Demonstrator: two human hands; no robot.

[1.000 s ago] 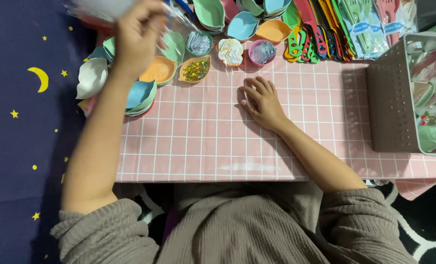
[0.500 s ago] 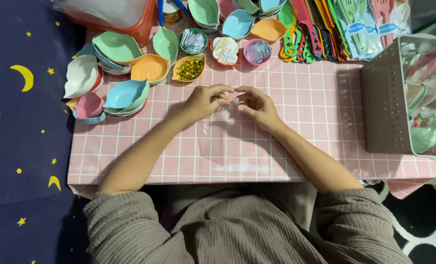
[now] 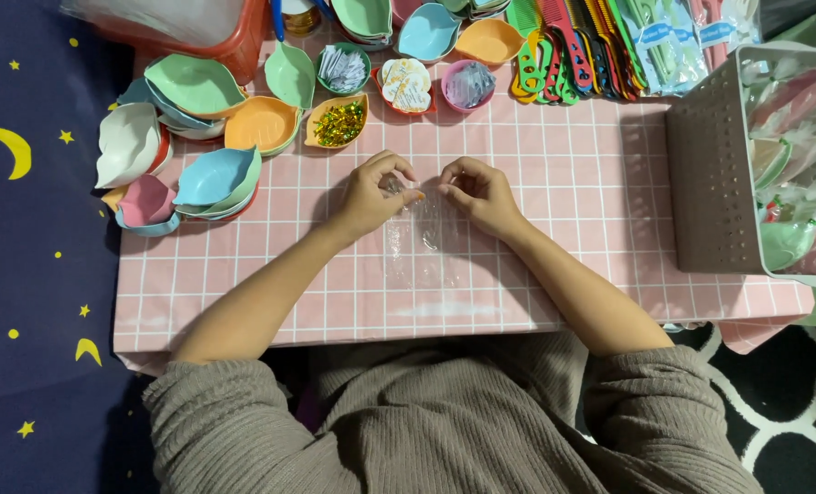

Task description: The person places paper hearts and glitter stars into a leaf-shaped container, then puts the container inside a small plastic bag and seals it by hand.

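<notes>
At the middle of the pink checked table, the left hand and right hand pinch the top edge of a clear plastic bag, apparently opening its mouth; beyond, leaf-shaped bowls crowd the far left corner

Both hands, left hand and right hand, are pinching a bag lying on the table; bowls sitting left of the grip, basket right, combs behind.
</notes>
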